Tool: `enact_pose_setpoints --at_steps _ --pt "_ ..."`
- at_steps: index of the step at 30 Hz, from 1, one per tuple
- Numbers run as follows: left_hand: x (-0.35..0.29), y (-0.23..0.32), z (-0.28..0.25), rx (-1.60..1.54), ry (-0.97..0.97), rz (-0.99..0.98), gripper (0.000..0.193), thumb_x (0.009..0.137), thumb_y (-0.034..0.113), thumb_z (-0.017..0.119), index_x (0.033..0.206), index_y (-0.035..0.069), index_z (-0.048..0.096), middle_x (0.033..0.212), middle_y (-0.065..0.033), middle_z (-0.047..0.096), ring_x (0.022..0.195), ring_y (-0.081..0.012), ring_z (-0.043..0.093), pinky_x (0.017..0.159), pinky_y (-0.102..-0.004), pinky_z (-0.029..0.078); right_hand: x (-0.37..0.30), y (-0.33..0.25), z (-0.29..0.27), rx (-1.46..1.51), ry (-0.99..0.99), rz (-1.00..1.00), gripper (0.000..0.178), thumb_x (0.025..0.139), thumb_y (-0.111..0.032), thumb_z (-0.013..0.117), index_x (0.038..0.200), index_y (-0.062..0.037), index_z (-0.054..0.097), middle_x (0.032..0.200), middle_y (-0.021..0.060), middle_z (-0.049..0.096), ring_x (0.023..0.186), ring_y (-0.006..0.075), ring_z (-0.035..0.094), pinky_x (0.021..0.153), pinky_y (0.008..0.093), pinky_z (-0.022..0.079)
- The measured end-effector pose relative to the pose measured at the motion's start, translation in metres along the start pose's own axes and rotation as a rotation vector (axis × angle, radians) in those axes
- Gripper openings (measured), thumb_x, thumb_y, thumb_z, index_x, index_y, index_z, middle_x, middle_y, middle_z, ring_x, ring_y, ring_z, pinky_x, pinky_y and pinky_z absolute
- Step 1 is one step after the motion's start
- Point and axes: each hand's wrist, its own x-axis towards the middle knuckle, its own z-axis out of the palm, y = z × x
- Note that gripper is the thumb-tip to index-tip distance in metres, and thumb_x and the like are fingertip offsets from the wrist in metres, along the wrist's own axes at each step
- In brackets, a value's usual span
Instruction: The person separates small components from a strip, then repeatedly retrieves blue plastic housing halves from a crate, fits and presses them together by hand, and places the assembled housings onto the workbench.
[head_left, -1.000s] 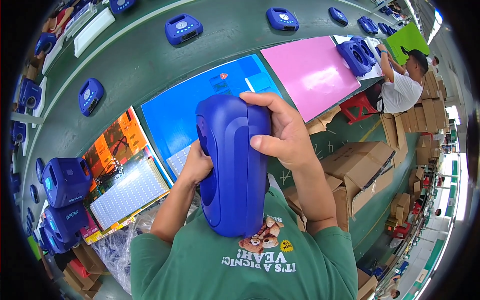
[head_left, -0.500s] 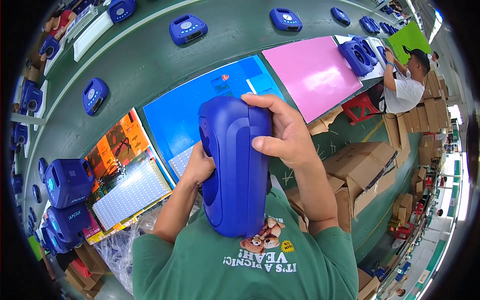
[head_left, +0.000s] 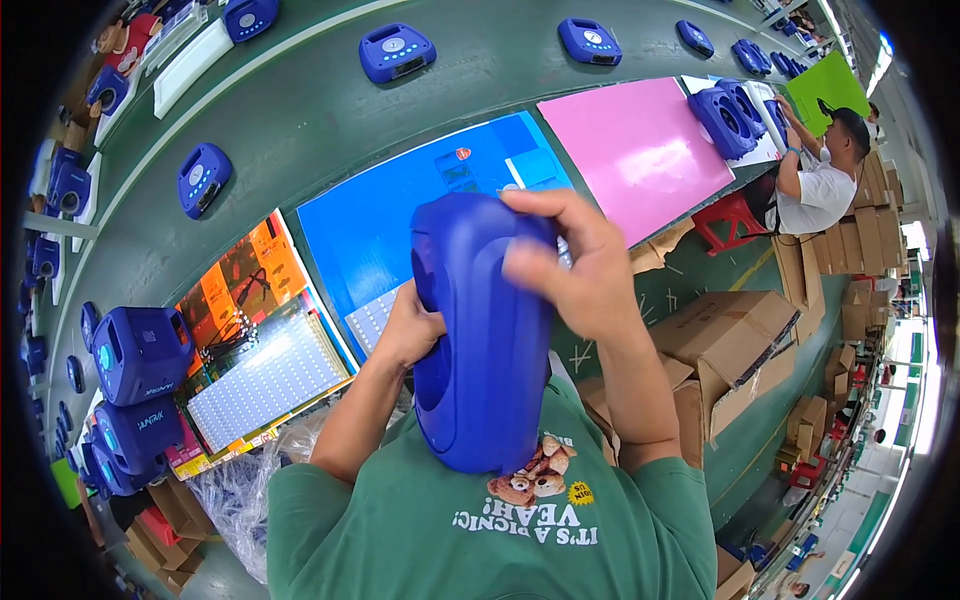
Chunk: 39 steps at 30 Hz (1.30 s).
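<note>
In front of my chest stands a blue plastic speaker housing [head_left: 485, 340], held on end with its rounded narrow side facing up at me. My left hand [head_left: 408, 328] grips it from the left, the fingertips hidden inside an opening in its face. At the upper right corner my right hand [head_left: 590, 265] hooks its index finger over the top end. The thumb of that hand is smeared by motion across the housing's side near the seam.
A blue sheet [head_left: 390, 190], a pink sheet [head_left: 640, 150] and a light-dotted panel [head_left: 265, 395] cover the bench. Blue housings [head_left: 397, 52] lie along the green conveyor [head_left: 290, 130]; two stacked speakers [head_left: 140, 360] stand left. Cardboard boxes [head_left: 725, 335] and a seated co-worker [head_left: 815, 190] are right.
The housing has shifted slightly right and turned a little. My right thumb, pressed on its side before, now moves in a blur. My left hand keeps its hold.
</note>
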Motion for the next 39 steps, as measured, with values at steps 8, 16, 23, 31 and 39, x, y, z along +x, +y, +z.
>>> enact_pose_setpoints --at_steps 8,16,23,31,39 --pt "-0.001 0.007 0.001 -0.050 -0.017 -0.040 0.054 0.069 -0.001 0.074 0.118 -0.004 0.050 0.111 -0.0120 0.062 0.100 -0.0200 0.061 0.090 -0.0338 0.048 0.003 -0.005 -0.011 0.251 -0.083 0.110 0.046 0.076 -0.018 0.067 0.117 0.0009 0.056 0.112 0.0107 0.057 0.103 0.0175 0.054 0.092 0.0305 0.040" --pt "-0.006 0.011 0.000 -0.054 0.003 -0.031 0.057 0.070 -0.002 0.073 0.121 -0.003 0.048 0.114 -0.0121 0.060 0.103 -0.0206 0.059 0.092 -0.0346 0.046 0.001 -0.011 -0.007 0.262 -0.091 0.162 0.061 0.067 -0.012 0.067 0.124 -0.0016 0.049 0.111 0.0099 0.054 0.104 0.0192 0.052 0.094 0.0330 0.039" --pt "-0.007 0.011 -0.002 -0.058 -0.019 -0.053 0.054 0.070 -0.003 0.072 0.119 -0.003 0.050 0.112 -0.0108 0.060 0.103 -0.0202 0.059 0.093 -0.0345 0.045 0.001 -0.013 -0.008 0.216 -0.156 0.080 0.063 0.067 -0.012 0.067 0.126 -0.0030 0.048 0.112 0.0089 0.052 0.103 0.0188 0.052 0.093 0.0334 0.040" --pt "-0.006 0.008 -0.001 -0.099 -0.010 -0.054 0.054 0.069 -0.001 0.075 0.118 -0.003 0.052 0.112 -0.0112 0.061 0.102 -0.0202 0.059 0.092 -0.0346 0.046 -0.002 -0.017 -0.004 0.200 -0.153 0.047 0.061 0.069 -0.011 0.065 0.127 -0.0018 0.047 0.113 0.0071 0.051 0.102 0.0168 0.051 0.092 0.0313 0.039" --pt "-0.004 0.003 -0.002 -0.094 -0.052 -0.038 0.056 0.070 -0.002 0.074 0.120 -0.003 0.050 0.113 -0.0113 0.061 0.104 -0.0206 0.058 0.093 -0.0347 0.045 -0.002 -0.009 -0.011 0.345 -0.139 0.224 0.063 0.071 -0.014 0.069 0.128 -0.0014 0.047 0.116 0.0075 0.052 0.103 0.0163 0.051 0.092 0.0308 0.039"
